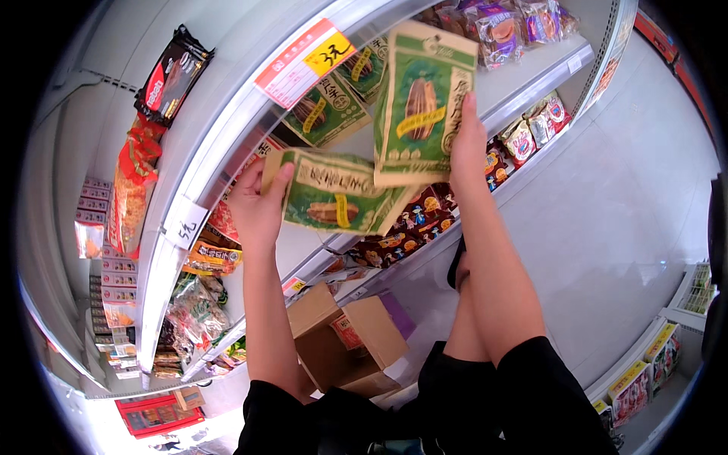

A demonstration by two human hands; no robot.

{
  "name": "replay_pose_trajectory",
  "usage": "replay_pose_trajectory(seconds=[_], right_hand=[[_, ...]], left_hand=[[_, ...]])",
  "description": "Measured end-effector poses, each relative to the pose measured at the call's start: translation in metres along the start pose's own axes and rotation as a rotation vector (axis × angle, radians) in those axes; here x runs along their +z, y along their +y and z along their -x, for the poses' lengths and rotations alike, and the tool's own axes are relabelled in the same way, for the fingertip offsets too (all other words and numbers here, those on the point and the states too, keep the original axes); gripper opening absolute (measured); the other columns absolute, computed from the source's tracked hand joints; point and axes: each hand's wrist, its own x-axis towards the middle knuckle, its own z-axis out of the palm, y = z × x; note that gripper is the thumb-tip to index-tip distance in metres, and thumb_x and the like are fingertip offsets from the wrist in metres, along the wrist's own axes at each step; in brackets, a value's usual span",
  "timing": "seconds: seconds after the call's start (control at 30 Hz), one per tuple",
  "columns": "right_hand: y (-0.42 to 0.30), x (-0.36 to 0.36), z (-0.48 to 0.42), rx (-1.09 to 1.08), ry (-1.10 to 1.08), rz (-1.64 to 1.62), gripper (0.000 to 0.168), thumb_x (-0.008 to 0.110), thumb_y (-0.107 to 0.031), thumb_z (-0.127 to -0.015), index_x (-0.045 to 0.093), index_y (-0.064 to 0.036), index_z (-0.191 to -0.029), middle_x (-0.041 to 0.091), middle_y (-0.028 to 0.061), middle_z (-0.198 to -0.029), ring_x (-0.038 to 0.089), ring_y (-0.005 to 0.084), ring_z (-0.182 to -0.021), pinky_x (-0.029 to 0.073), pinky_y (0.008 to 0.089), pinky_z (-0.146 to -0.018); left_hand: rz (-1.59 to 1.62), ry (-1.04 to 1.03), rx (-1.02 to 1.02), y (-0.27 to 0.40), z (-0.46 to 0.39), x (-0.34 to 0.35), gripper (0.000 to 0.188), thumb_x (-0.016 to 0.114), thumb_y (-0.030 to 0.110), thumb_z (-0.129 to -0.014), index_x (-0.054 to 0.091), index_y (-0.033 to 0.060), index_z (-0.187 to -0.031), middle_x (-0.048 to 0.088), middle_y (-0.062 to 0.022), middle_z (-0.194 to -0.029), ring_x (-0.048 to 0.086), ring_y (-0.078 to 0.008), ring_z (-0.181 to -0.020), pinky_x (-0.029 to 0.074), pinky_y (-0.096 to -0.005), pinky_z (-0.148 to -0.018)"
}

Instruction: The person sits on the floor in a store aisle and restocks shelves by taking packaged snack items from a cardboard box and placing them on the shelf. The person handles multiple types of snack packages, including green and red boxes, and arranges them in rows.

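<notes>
My left hand (pixel 257 196) pinches one end of a green and tan sunflower seed packet (pixel 327 199), which is turned on its side. The edge of what looks like another packet shows behind it. My right hand (pixel 467 145) grips the right edge of a second sunflower seed packet (pixel 421 85), held nearly upright with its printed front towards me. The lower edge of this one overlaps the right end of the left packet. Beyond them, similar green packets (pixel 325 114) lie on the shelf, partly hidden by the shelf rail and a price tag (pixel 304 62).
An open cardboard box (pixel 375 327) with a red packet inside stands on the floor below my arms. A curved shelf rail (pixel 227 119) runs close to my left hand. Bagged snacks (pixel 500 31) sit at the shelf's far end. Brown snack bags (pixel 398 227) fill a lower shelf.
</notes>
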Motion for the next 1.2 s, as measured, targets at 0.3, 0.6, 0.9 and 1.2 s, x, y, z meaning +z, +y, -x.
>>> replay_pose_trajectory(seconds=[0.3,0.6,0.9,1.2], right_hand=[[-0.028,-0.007,-0.084,-0.458,-0.064,0.335,0.044,0.049,-0.029,-0.095,0.063,0.0,-0.125,0.071,0.0216,-0.109,0.066,0.0363,-0.101,0.05,0.0402,-0.092],[0.008,0.04,-0.125,-0.61,-0.297,0.447,0.044,0.043,-0.026,-0.096,0.062,-0.007,-0.13,0.068,0.0234,-0.121,0.061,0.0407,-0.116,0.047,0.0452,-0.101],[0.057,0.088,-0.141,-0.927,-0.01,0.6,0.051,0.054,-0.007,-0.085,0.062,-0.02,-0.133,0.064,0.0166,-0.126,0.057,0.042,-0.112,0.047,0.0495,-0.101],[0.077,0.083,-0.141,-0.672,-0.082,0.768,0.061,0.061,-0.01,-0.079,0.061,-0.025,-0.138,0.061,0.0148,-0.134,0.056,0.0399,-0.119,0.048,0.0488,-0.102]], left_hand=[[-0.495,0.073,0.34,0.031,-0.051,0.043,0.032,0.065,0.025,-0.102,0.07,0.0061,-0.127,0.074,-0.0071,-0.12,0.067,-0.0149,-0.11,0.048,-0.0272,-0.098],[-0.592,-0.016,0.405,0.043,-0.094,0.059,0.031,0.062,0.029,-0.103,0.072,0.0092,-0.124,0.072,-0.0092,-0.123,0.068,-0.0199,-0.112,0.049,-0.0303,-0.099],[-0.742,-0.042,0.481,0.05,-0.095,0.081,0.033,0.063,0.035,-0.101,0.071,0.0145,-0.126,0.072,-0.0125,-0.121,0.069,-0.0304,-0.111,0.051,-0.0378,-0.096],[-1.02,0.112,0.712,0.017,-0.114,0.094,0.037,0.065,0.036,-0.098,0.066,0.0219,-0.132,0.07,-0.0099,-0.125,0.063,-0.0291,-0.119,0.038,-0.0472,-0.111]])
